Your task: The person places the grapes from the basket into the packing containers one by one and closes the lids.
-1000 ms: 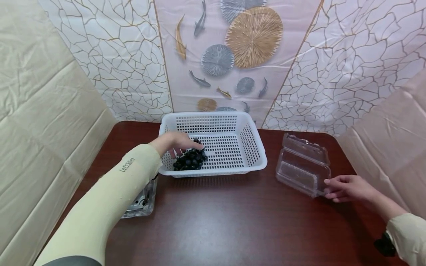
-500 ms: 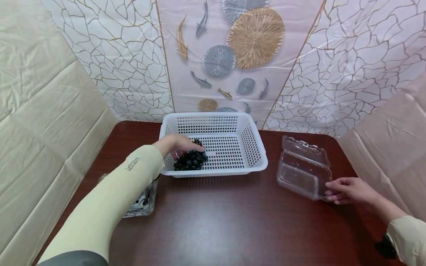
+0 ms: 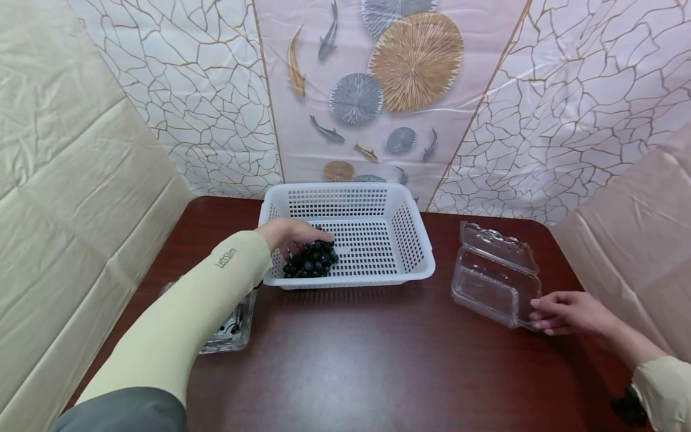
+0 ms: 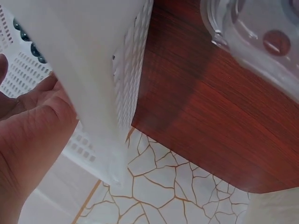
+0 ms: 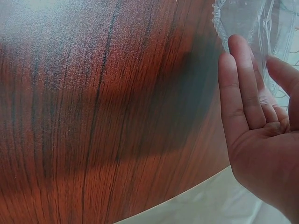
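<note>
My left hand (image 3: 294, 234) reaches over the near left side of a white plastic basket (image 3: 410, 240). Its thumb lies across the top of a bunch of dark grapes (image 3: 313, 261), and its other fingers curl down the bunch's left side. In the left wrist view the basket wall hides most of those grapes (image 4: 33, 49). Far to the right, my right hand (image 3: 564, 312) pinches the near right corner of a clear plastic clamshell box (image 3: 486, 285), whose lid stands raised at the back. Thumb and fingers meet at its edge in the right wrist view.
Partly under my left forearm, another clear plastic box (image 3: 232, 330) with round holes sits on the dark red wooden table (image 3: 356, 360). Patterned cloth (image 3: 216, 90) hangs behind the table, and beige cloth (image 3: 65, 210) walls the sides.
My left hand has shifted slightly right and now closes more over the grapes. The clamshell box and my right hand have moved slightly down and right in view.
</note>
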The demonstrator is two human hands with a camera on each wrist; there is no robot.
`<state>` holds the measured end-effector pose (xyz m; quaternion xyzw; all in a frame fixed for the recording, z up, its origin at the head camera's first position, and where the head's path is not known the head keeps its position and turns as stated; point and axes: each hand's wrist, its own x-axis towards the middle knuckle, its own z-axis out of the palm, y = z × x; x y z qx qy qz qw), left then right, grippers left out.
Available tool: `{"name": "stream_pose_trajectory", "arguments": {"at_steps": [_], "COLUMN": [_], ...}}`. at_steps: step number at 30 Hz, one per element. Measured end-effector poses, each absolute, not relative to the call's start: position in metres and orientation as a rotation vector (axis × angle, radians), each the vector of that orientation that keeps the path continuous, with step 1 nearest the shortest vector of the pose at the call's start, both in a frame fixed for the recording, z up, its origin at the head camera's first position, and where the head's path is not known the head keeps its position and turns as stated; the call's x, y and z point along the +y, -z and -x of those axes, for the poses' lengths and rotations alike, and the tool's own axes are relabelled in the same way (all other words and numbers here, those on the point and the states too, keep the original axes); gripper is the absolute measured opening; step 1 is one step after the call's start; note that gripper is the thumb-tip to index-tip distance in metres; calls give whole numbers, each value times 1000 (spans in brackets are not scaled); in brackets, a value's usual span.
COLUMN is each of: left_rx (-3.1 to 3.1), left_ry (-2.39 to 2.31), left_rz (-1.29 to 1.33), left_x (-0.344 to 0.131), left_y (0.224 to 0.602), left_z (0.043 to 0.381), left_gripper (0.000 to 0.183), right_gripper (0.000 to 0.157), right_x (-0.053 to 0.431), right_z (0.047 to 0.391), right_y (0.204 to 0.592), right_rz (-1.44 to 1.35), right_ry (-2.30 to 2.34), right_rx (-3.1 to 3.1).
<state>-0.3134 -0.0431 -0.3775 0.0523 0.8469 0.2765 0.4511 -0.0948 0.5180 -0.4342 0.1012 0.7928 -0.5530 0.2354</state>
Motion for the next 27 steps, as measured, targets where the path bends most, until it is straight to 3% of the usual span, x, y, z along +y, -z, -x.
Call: {"name": "stream_pose_trajectory", "arguments": {"at_steps": [17, 27], "left_rx": [2017, 2090], "left_ry": [-608, -413], "left_rz": [-87, -200], "left_x": [-37, -25], "left_y": [388, 384], "left_z": [322, 312], "left_gripper": [114, 107], "right_gripper": [20, 22], "right_x": [519, 522], "right_z": [94, 95], "right_y": [434, 437], "right_rz": [-248, -240], "right_ry": [1544, 1546], "right_rx": [2153, 2148]}}
